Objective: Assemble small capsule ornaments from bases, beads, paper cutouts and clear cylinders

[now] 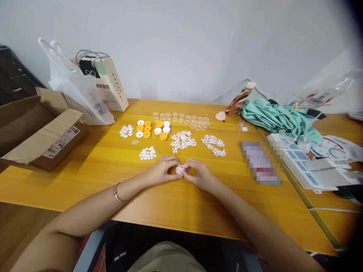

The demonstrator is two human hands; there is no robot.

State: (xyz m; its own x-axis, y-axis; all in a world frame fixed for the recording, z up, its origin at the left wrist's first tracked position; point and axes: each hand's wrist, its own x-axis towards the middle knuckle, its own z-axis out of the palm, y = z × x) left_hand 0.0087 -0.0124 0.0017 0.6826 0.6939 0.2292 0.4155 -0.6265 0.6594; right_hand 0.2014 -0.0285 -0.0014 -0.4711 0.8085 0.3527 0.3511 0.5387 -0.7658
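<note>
My left hand (162,170) and my right hand (198,174) meet over the yellow table (93,166), and the fingers of both pinch a small white round part (179,170). Just beyond them lie small white discs (148,153), white cross-shaped pieces (182,141) and a second pile of white pieces (214,145). Farther back are orange and white rings (153,129), more white bits (126,130) and a row of clear small cups (181,118). A bracelet is on my left wrist.
An open cardboard box (36,132) sits at the left edge, with a white plastic bag (76,90) and a paper bag (112,85) behind it. At the right are a brown bottle (239,100), green fabric (279,119), a blurred flat item (261,162) and a power strip (300,166).
</note>
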